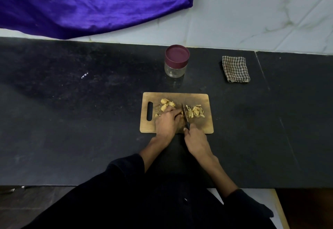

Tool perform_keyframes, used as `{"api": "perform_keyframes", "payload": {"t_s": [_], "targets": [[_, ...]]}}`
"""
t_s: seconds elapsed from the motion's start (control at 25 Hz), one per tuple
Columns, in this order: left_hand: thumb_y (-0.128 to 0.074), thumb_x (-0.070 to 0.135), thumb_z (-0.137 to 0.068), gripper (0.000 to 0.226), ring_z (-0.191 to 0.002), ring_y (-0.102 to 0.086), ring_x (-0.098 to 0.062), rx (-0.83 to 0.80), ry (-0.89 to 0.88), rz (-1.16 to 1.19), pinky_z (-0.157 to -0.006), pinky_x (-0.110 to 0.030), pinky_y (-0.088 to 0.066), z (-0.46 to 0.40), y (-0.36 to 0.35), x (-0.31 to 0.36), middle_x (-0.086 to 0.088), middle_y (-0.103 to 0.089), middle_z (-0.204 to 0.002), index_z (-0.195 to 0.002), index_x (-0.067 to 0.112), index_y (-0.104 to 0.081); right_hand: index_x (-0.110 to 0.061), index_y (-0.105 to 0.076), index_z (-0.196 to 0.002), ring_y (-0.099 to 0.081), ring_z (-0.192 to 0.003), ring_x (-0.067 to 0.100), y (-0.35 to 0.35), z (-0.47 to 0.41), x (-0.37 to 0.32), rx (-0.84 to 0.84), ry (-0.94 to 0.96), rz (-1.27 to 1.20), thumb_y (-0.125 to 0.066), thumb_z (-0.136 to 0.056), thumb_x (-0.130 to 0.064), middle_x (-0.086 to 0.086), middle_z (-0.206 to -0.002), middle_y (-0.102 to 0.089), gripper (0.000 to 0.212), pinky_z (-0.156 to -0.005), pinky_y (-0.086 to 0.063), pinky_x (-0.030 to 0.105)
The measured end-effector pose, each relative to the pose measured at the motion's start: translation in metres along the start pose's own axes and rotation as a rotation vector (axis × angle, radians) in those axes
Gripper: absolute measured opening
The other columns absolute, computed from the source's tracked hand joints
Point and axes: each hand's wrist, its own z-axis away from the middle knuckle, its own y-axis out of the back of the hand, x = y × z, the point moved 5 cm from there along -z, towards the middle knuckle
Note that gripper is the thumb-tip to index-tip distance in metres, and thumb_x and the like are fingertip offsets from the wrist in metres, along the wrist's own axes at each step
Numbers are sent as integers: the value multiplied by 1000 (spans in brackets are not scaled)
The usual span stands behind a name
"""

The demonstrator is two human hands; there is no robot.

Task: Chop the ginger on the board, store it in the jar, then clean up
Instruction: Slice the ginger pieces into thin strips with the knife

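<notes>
A wooden cutting board (205, 126) lies on the black counter. Ginger slices (166, 103) sit on its left half and thin chopped strips (195, 111) on its right half. My left hand (167, 122) presses curled fingers down on a ginger piece right beside the blade; the piece itself is mostly hidden. My right hand (195, 139) grips the dark handle of a knife (184, 112), whose blade points away from me between the two piles. A clear jar (175, 68) with a maroon lid on stands behind the board.
A folded checked cloth (235, 69) lies on the counter to the right of the jar. A purple fabric (90, 3) hangs over the tiled wall at the back left. The counter's front edge (54, 185) runs close to my body.
</notes>
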Motion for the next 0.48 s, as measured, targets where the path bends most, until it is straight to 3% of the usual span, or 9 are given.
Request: {"api": "perform_keyframes", "payload": {"t_s": [0.12, 0.48], "targets": [[-58, 26, -93, 24, -99, -58, -12, 0, 13, 5, -83, -35, -51, -1, -1, -1, 7, -58, -114, -115, 23, -68, -9, -51, -115, -61, -93, 25, 0, -1, 0, -6, 1, 19, -42, -105, -27, 7, -97, -58, 23, -74, -46, 37], [-59, 24, -93, 23, -96, -58, -12, -5, 11, -8, -81, -34, -51, -1, -3, -2, 6, -58, -113, -114, 22, -69, -9, -50, -115, -62, -94, 25, -4, -5, -1, -57, -20, 26, -41, -105, -25, 11, -104, -63, 21, -76, -50, 40]]}}
